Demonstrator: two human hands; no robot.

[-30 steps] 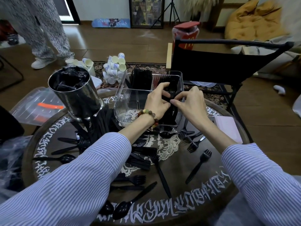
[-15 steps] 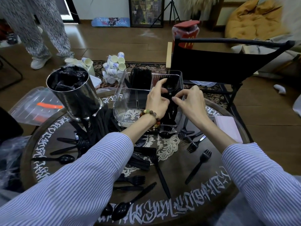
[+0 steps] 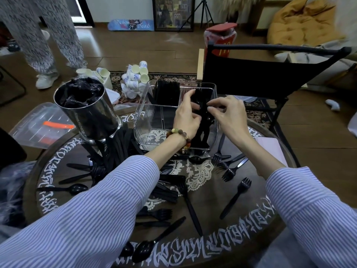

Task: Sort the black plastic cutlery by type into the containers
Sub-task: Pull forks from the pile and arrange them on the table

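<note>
1. Two hands work over one clear ribbed plastic organiser box [image 3: 144, 120] with several compartments; I can make out three, and any further one is hidden behind the hands.
2. The left hand [image 3: 186, 117], a bead bracelet at its wrist, curls its fingers around a bunch of black plastic spoons [image 3: 201, 132] standing in the right-hand compartment; the thumb presses the bunch from the near side.
3. The right hand [image 3: 229, 115] meets the same bunch from the other side, thumb and forefinger pinching at its top – the other fingers hang loosely curled.
4. Beyond the left fingertips, the far-left compartment holds a dense bundle of black plastic knives [image 3: 166, 92]; the near-left compartment, left of that hand, shows only its clear floor.
5. One shiny steel cylinder [image 3: 87, 115] stands well left of the left hand, filled with crumpled black film.
6. On the round dark table with white lettering [image 3: 193, 250], loose black plastic cutlery lies scattered: about four spoons and at least seven forks can be counted – a heap of knife handles [image 3: 116, 149] under the cylinder is too tangled to count.
7. Below the right wrist one black plastic fork [image 3: 234, 198] lies alone, with bare tabletop around it up to the near rim.
8. A black folding chair [image 3: 270, 74] stands just beyond the box's far edge.
</note>
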